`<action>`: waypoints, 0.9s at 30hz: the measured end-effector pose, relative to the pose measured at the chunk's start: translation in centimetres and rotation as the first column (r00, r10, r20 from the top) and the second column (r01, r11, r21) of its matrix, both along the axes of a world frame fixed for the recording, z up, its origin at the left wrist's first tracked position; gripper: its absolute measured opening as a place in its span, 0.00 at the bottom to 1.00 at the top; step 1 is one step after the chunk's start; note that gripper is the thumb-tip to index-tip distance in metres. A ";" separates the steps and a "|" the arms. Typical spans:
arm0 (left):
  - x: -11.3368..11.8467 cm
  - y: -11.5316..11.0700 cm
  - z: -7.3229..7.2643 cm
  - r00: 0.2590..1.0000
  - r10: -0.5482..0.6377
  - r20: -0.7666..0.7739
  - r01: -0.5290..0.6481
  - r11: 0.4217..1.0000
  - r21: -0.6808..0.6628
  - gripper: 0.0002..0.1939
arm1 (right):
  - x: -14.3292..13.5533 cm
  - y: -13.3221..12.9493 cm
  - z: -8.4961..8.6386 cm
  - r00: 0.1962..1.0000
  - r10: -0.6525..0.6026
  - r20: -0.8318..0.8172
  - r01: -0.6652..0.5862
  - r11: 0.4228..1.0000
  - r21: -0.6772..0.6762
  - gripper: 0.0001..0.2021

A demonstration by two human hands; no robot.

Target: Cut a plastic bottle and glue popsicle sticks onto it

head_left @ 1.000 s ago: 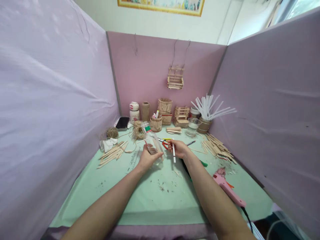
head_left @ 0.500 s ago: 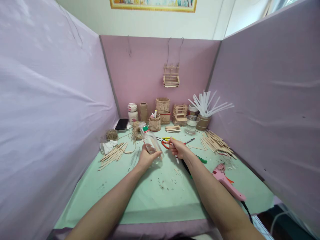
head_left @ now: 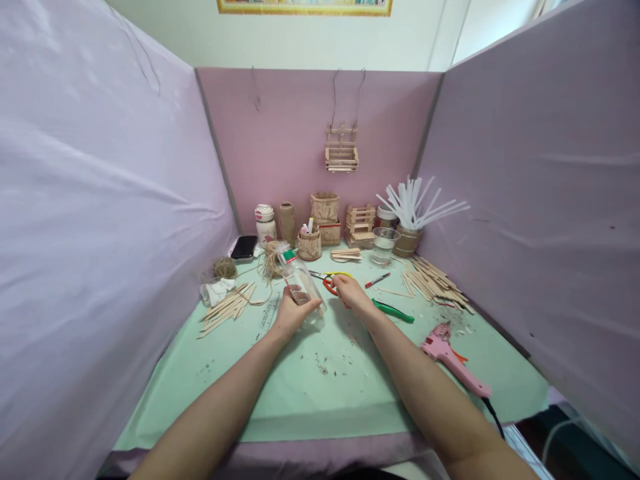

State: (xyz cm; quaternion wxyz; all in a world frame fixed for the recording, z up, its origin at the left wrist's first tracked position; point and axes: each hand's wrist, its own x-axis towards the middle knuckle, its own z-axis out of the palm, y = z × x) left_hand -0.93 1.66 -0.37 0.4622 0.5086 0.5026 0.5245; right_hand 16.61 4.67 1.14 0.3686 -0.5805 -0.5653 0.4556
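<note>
My left hand (head_left: 295, 312) is closed round a clear plastic bottle (head_left: 304, 280) that leans up and to the left, with a green and red label near its top. My right hand (head_left: 349, 293) is closed beside the orange handle of a pair of scissors (head_left: 328, 285); what its fingers hold, if anything, is hidden. Green-handled pliers (head_left: 395, 311) lie just right of the right wrist, partly hidden by it. Beyond that wrist lies a red and dark pen (head_left: 377, 281).
A pink glue gun (head_left: 453, 357) lies at right, below piled wooden sticks (head_left: 437, 287). More sticks (head_left: 230, 307) and twine (head_left: 225, 268) are at left. Along the back stand a water cup (head_left: 384, 245), a pot of white glue sticks (head_left: 409, 241), woven containers (head_left: 310, 245) and a phone (head_left: 244, 247).
The white stick that stuck out below my right hand is out of sight now. The right hand and forearm have shifted slightly left, showing more of the green pliers. My left hand still holds the bottle.
</note>
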 end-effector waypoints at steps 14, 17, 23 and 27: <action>-0.6 0.4 0.2 0.998 0.054 0.023 -0.054 0.998 -0.020 0.33 | 0.0 -1.9 1.0 0.825 0.051 0.563 -0.072 0.997 0.015 0.19; -0.7 0.5 0.2 0.998 0.058 0.028 -0.057 0.998 -0.026 0.33 | 0.2 -2.7 1.3 0.761 0.076 0.645 -0.113 0.993 0.016 0.26; -0.6 0.4 0.3 0.997 0.055 0.057 -0.053 0.998 -0.027 0.32 | 0.3 -1.7 2.9 0.632 0.112 0.767 -0.224 0.974 0.042 0.22; -0.6 0.5 0.4 0.998 0.049 0.044 -0.048 0.998 -0.027 0.31 | 0.2 0.2 4.2 0.552 0.170 0.816 -0.291 0.957 -0.003 0.10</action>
